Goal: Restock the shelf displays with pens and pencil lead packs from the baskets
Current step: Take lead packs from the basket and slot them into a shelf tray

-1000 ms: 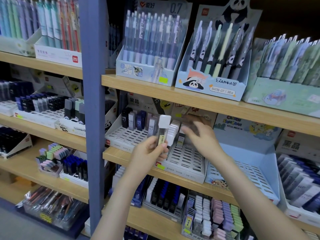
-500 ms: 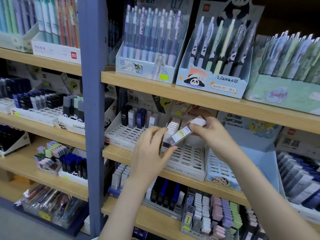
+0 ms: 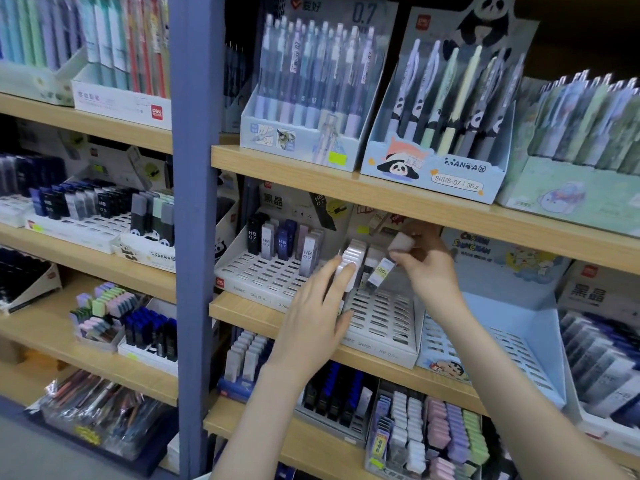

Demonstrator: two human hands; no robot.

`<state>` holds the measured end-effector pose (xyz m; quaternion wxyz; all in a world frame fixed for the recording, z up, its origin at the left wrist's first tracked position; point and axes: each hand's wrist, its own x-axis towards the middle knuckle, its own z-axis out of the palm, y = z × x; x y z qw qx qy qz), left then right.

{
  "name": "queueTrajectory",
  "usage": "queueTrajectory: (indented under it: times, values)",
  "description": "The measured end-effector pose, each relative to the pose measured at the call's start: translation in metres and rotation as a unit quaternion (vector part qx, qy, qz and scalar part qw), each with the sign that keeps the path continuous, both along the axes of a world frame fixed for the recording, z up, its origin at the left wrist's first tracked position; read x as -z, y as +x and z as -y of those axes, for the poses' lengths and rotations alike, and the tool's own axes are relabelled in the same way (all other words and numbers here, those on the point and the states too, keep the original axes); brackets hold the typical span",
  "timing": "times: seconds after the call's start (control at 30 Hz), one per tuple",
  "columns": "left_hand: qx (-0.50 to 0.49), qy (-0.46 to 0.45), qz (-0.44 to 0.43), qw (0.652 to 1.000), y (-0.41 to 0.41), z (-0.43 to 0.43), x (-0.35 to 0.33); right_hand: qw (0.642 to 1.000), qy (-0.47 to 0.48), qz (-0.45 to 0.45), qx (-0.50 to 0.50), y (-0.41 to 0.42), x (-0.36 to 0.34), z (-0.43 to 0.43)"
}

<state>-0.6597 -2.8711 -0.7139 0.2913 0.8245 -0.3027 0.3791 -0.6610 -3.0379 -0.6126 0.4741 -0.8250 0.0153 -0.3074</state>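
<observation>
Lead pack (image 3: 383, 269), passed from left hand (image 3: 311, 317) to right hand (image 3: 427, 270), now pinched by its cap over the slotted display tray (image 3: 381, 322); left fingers (image 3: 341, 271) straight, steadying the stocked row (image 3: 354, 256). Insertion likely next.

Lead pack (image 3: 381, 271): passed to right hand (image 3: 427, 271), now tilted over the tray's (image 3: 381, 322) far slots.
Left hand (image 3: 311, 323): emptied, fingers (image 3: 341, 271) touching white-capped row (image 3: 354, 254).

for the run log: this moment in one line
right hand: pinches tilted lead pack over tray | left hand: touches white packs
</observation>
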Motion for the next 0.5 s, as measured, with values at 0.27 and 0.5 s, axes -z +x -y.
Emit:
queueTrajectory:
  times: [0.27, 0.5]
  values:
    - [-0.002, 0.004, -0.002, 1.000, 0.001, -0.002, 0.001, 0.985, -0.161, -0.054, -0.007, 0.018, 0.012, -0.002]
    - [-0.005, 0.005, -0.004, 1.000, 0.001, -0.004, 0.001, 0.973, -0.214, -0.088, -0.015, 0.014, 0.014, 0.000]
